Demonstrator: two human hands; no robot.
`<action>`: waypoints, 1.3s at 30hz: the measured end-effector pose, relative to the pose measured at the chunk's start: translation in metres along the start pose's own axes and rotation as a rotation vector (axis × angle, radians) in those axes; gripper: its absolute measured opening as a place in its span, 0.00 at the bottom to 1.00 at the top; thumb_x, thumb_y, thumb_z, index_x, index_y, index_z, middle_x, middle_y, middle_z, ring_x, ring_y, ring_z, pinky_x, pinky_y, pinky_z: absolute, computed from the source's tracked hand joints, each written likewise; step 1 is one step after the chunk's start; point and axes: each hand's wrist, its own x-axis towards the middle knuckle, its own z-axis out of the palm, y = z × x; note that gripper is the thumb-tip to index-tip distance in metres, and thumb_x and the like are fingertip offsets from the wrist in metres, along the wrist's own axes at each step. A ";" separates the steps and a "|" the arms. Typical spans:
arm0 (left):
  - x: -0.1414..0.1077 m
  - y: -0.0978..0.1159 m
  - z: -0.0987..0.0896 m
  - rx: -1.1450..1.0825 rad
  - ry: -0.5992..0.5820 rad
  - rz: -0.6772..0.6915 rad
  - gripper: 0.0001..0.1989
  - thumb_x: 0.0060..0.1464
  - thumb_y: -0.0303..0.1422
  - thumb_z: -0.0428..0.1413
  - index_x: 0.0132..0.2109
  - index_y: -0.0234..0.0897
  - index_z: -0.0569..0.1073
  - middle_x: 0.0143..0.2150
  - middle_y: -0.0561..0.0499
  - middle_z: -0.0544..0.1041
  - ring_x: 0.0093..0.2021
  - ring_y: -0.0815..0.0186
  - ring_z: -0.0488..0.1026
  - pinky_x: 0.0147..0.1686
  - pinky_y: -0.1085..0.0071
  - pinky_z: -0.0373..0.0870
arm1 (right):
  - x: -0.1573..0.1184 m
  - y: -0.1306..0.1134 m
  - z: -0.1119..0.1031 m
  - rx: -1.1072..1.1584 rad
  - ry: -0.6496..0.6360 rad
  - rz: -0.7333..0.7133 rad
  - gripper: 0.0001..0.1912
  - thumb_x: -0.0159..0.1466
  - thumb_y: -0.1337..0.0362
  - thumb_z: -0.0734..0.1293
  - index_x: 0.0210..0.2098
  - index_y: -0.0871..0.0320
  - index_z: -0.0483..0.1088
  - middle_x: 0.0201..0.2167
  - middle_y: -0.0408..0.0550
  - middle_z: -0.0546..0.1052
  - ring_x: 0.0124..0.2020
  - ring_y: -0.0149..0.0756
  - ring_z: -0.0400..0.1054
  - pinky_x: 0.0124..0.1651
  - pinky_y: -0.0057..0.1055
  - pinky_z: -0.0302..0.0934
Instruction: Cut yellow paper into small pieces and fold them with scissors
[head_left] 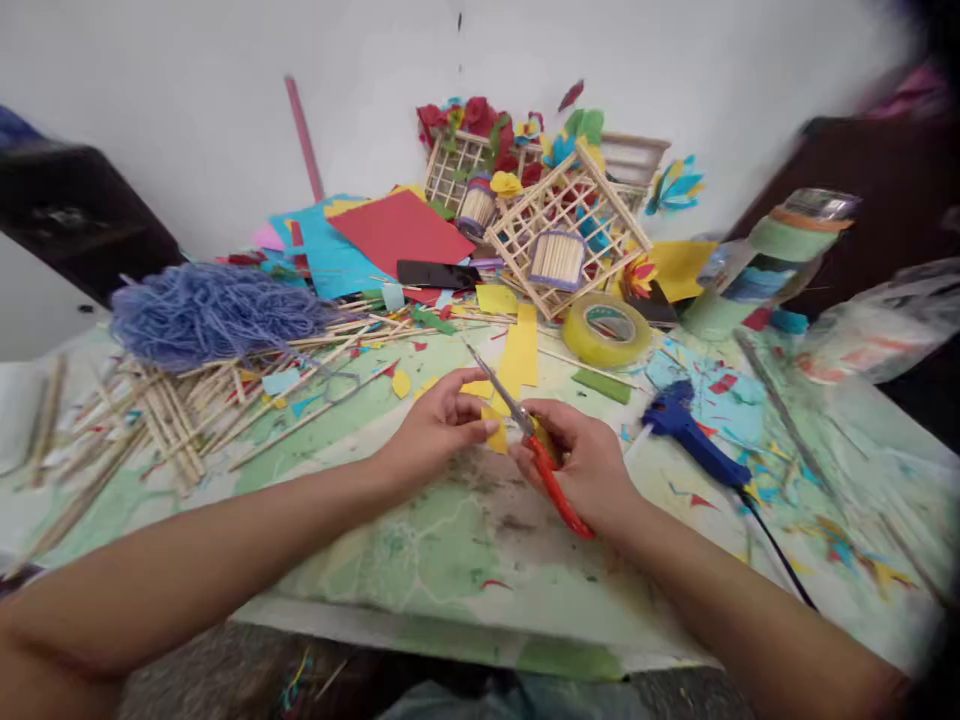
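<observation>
My left hand (454, 420) pinches a small piece of yellow paper (496, 432) between thumb and fingers. Close beside it, my right hand (579, 455) is wrapped round red-handled scissors (553, 482), their blades pointing up and to the left, past the paper's right side. A bit of yellow also shows at the right hand's fingers, mostly hidden. Just beyond both hands lies a yellow paper strip (520, 350). A cut yellow petal shape (401, 383) rests on the table to the left of it.
Blue yarn (214, 312) and scattered bamboo sticks (169, 430) cover the left side. Stick lattices (574, 235) with paper flowers stand at the back. Tape (606, 330), a blue glue gun (694, 435) and a bottle-like container (765, 265) lie rightward. The table's front edge (450, 625) is near.
</observation>
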 end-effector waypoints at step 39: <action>0.012 0.005 -0.017 -0.099 0.150 0.092 0.30 0.41 0.27 0.62 0.53 0.38 0.61 0.34 0.52 0.75 0.33 0.68 0.73 0.34 0.72 0.66 | 0.006 -0.002 -0.019 -0.719 -0.122 -0.051 0.22 0.58 0.49 0.61 0.45 0.56 0.67 0.35 0.51 0.75 0.35 0.42 0.69 0.34 0.32 0.57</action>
